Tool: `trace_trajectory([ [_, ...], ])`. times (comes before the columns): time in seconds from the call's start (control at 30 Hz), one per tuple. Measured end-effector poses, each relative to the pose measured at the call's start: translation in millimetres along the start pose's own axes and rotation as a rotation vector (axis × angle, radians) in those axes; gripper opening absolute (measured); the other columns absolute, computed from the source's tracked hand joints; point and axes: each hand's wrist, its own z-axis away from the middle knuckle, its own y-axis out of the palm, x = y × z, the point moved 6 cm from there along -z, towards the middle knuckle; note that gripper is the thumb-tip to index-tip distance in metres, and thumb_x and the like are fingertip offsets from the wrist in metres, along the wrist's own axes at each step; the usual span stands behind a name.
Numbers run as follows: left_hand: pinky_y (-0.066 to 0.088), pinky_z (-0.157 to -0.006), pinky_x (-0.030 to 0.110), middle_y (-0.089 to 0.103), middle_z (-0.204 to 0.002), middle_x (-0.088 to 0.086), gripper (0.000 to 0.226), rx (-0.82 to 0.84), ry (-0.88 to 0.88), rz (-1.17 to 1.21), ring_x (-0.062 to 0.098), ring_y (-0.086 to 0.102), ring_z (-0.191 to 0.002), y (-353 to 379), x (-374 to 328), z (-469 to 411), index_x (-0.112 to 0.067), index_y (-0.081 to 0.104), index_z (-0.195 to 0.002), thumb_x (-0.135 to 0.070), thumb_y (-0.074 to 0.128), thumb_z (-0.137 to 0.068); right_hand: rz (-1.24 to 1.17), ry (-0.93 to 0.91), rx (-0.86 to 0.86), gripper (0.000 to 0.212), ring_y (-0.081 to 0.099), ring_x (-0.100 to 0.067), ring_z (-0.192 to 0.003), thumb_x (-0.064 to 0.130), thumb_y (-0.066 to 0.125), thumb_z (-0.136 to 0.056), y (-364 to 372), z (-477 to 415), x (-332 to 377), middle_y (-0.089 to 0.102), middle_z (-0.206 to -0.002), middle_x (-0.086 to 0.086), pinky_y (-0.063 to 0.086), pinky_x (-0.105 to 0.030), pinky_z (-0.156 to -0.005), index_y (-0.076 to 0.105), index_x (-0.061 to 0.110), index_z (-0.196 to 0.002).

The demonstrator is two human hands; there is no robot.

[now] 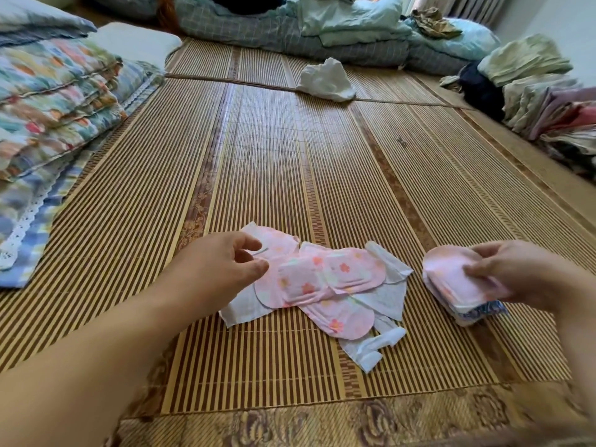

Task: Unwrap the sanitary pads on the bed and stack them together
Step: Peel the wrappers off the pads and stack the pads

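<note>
Your right grip (503, 272) pinches a stack of pink pads (451, 279). Your left grip (225, 262) holds nothing, fingers relaxed just over the loose flowered pads (338, 275) lying on the mat (290, 156) between both grips.

I see the pads (325, 279) as pale pink, printed with small orange, coral and greenish flowers. The backing sheets (383, 298) under them are white. The stack (445, 279) at the right is plain pink on top, white below, with a blue patterned layer lowest. The mat (290, 156) runs in fine tan and brown stripes; its near border is brown with flower motifs. The quilt (54, 91) at my left shows pastel blue, green, orange and red patches; the crumpled cloth (325, 80) is white.
</note>
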Motion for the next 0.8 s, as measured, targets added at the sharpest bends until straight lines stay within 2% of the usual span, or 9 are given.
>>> trace_trajectory([
  [0.07,0.037,-0.061,0.016,0.061,-0.089,-0.019,0.041,0.008,-0.003,-0.029,-0.002,0.054,-0.081,2.0,1.1,-1.0,-0.031,0.059,-0.121,-0.046,0.062,-0.083,0.027,0.026,-0.013,0.018,0.068,-0.035,-0.074,-0.002,0.062,-0.082,-1.4,0.0,-3.7,0.064,-0.098,-0.021,0.053,-0.029,-0.041,0.061,0.011,-0.094],
  [0.2,0.033,-0.059,0.013,0.066,-0.105,-0.013,0.041,0.023,-0.005,-0.04,0.003,0.054,-0.087,5.7,2.1,-4.0,-0.031,0.058,-0.122,-0.045,0.062,-0.084,0.193,0.03,-0.054,0.041,0.067,-0.036,-0.08,0.002,0.066,-0.082,-0.5,-0.9,-6.5,0.062,-0.104,-0.017,0.054,-0.036,-0.05,0.056,0.009,-0.121],
  [0.33,0.033,-0.058,0.012,0.065,-0.103,-0.013,0.041,0.029,-0.006,-0.054,0.003,0.054,-0.086,6.7,2.9,-4.2,-0.03,0.058,-0.123,-0.043,0.062,-0.084,0.345,-0.013,-0.118,0.055,0.063,-0.033,-0.094,0.006,0.068,-0.081,1.5,0.5,2.0,0.057,-0.124,-0.017,0.055,-0.046,-0.074,0.049,0.015,-0.132],
  [0.43,0.035,-0.058,0.013,0.064,-0.103,-0.014,0.042,0.038,-0.02,-0.067,0.0,0.053,-0.083,5.5,3.7,-3.1,-0.03,0.058,-0.123,-0.042,0.063,-0.084,0.485,-0.122,-0.177,0.057,0.06,-0.021,-0.073,0.012,0.065,-0.081,6.0,5.3,16.7,0.061,-0.117,-0.011,0.05,-0.036,-0.065,0.046,0.019,-0.135],
  [0.47,0.038,-0.059,0.014,0.065,-0.106,-0.012,0.043,0.037,-0.028,-0.085,0.0,0.052,-0.082,4.0,4.0,-2.2,-0.03,0.057,-0.124,-0.042,0.064,-0.083,0.502,-0.18,-0.212,0.056,0.059,-0.02,-0.073,0.016,0.064,-0.082,9.1,8.1,24.5,0.06,-0.119,-0.01,0.048,-0.036,-0.067,0.046,0.02,-0.135],
  [0.57,0.049,-0.073,0.027,0.063,-0.117,-0.004,0.05,0.015,-0.052,-0.26,0.009,0.056,-0.091,-0.4,7.3,1.9,-0.03,0.056,-0.124,-0.047,0.065,-0.079,0.494,-0.438,-0.305,0.05,0.056,-0.019,-0.098,0.032,0.065,-0.084,29.8,21.9,56.7,0.055,-0.132,-0.007,0.044,-0.037,-0.083,0.05,0.023,-0.131],
  [0.67,0.049,-0.079,0.034,0.051,-0.122,-0.001,0.065,0.077,-0.136,-0.501,0.017,0.056,-0.099,1.4,15.4,8.2,-0.032,0.053,-0.123,-0.062,0.066,-0.067,0.45,-0.615,-0.182,0.046,0.056,-0.016,-0.108,0.035,0.068,-0.082,71.8,38.0,83.7,0.059,-0.128,0.001,0.047,-0.038,-0.087,0.055,0.028,-0.126],
  [0.73,0.048,-0.08,0.034,0.048,-0.12,-0.002,0.073,0.137,-0.165,-0.535,0.017,0.054,-0.099,2.6,19.7,11.7,-0.034,0.05,-0.121,-0.069,0.068,-0.059,0.516,-0.599,-0.085,0.049,0.058,-0.016,-0.103,0.034,0.072,-0.079,98.6,39.6,88.9,0.061,-0.126,0.0,0.047,-0.032,-0.081,0.057,0.029,-0.125],
  [0.8,0.047,-0.085,0.034,0.049,-0.118,-0.005,0.074,0.193,-0.158,-0.479,0.015,0.052,-0.1,3.5,23.1,14.2,-0.035,0.05,-0.119,-0.068,0.071,-0.056,0.56,-0.53,0.037,0.059,0.059,-0.014,-0.094,0.035,0.078,-0.072,116.5,37.5,87.2,0.061,-0.127,-0.001,0.046,-0.027,-0.074,0.057,0.028,-0.127],
])
